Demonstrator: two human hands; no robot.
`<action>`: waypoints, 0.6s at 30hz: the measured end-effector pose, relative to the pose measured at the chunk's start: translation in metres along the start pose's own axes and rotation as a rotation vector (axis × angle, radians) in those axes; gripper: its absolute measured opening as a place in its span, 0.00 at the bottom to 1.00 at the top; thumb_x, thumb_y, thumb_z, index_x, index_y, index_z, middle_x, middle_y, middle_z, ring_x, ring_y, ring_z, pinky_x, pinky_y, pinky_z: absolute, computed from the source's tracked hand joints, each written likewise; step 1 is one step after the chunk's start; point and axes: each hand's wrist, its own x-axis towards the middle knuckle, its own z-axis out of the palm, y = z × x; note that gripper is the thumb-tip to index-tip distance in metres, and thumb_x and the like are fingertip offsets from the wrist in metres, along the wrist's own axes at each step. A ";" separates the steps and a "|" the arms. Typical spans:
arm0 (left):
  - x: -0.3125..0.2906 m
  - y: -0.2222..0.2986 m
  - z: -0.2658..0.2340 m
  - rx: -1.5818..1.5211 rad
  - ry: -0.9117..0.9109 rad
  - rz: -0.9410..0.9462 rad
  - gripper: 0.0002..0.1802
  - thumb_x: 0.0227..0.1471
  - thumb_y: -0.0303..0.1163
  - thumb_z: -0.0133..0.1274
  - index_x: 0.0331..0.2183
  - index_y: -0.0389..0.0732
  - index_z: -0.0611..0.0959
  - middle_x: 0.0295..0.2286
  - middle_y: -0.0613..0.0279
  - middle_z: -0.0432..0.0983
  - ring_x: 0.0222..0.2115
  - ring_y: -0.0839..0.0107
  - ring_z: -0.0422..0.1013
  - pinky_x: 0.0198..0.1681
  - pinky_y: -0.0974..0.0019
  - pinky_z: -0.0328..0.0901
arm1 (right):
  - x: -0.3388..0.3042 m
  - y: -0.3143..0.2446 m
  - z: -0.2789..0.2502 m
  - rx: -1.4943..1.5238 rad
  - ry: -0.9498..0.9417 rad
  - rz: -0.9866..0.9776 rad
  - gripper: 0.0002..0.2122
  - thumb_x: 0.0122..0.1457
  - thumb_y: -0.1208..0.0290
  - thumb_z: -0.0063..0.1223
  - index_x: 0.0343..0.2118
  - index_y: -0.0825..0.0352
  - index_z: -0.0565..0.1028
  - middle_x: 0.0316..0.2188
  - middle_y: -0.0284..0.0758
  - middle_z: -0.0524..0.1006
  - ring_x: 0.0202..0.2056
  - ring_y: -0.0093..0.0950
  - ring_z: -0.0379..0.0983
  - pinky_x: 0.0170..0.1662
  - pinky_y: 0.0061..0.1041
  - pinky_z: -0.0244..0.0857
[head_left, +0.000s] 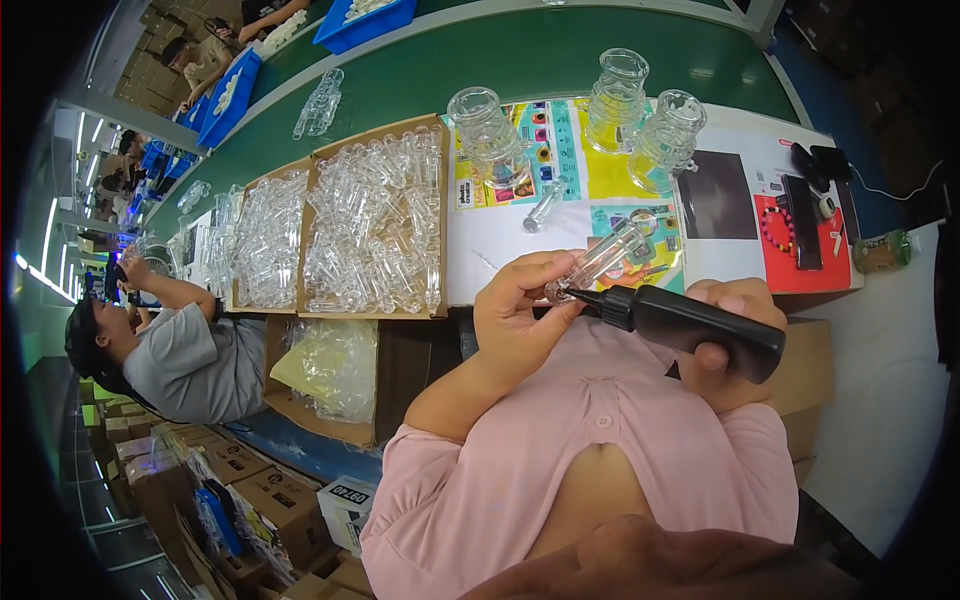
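Note:
My left hand (515, 315) pinches a clear glass tube (606, 254) near its lower end, with the tube slanting up and to the right. In my right hand (742, 298) is a black squeeze bottle (700, 325), lying tilted with its narrow nozzle pointing left. The nozzle tip is at the tube's lower end, by my left fingertips; whether it touches the glass I cannot tell. Just beyond, a shorter clear glass piece (545, 206) lies on the white tabletop sheet. Three wide clear glass vessels (487, 140) stand farther back.
Left of my hands, a divided cardboard box (443, 215) holds many clear glass tubes. At right are a black phone (802, 222), a beaded bracelet (777, 230) and a jar (883, 250). An open carton (375, 385) with plastic bags sits below the table edge. A co-worker in grey (185, 360) sits at left.

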 end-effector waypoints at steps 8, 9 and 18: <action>0.001 0.003 -0.003 0.134 -0.019 0.058 0.21 0.38 0.11 0.53 0.39 0.32 0.72 0.41 0.46 0.67 0.41 0.66 0.68 0.43 0.68 0.65 | 0.009 -0.007 0.006 -0.154 0.062 0.238 0.28 0.51 0.42 0.42 0.36 0.68 0.61 0.27 0.36 0.66 0.29 0.25 0.64 0.35 0.24 0.60; 0.001 0.004 -0.003 0.159 -0.030 0.057 0.21 0.37 0.11 0.53 0.39 0.32 0.72 0.41 0.46 0.68 0.41 0.65 0.68 0.42 0.69 0.65 | 0.011 -0.009 0.005 -0.156 0.063 0.239 0.28 0.51 0.42 0.42 0.36 0.68 0.61 0.27 0.36 0.66 0.29 0.25 0.64 0.35 0.24 0.60; 0.007 0.010 -0.002 0.387 -0.033 0.173 0.20 0.34 0.13 0.56 0.36 0.33 0.76 0.35 0.51 0.74 0.34 0.67 0.72 0.33 0.73 0.68 | 0.015 -0.005 0.008 0.024 0.214 0.371 0.25 0.48 0.48 0.52 0.32 0.70 0.64 0.29 0.35 0.66 0.30 0.25 0.63 0.34 0.22 0.60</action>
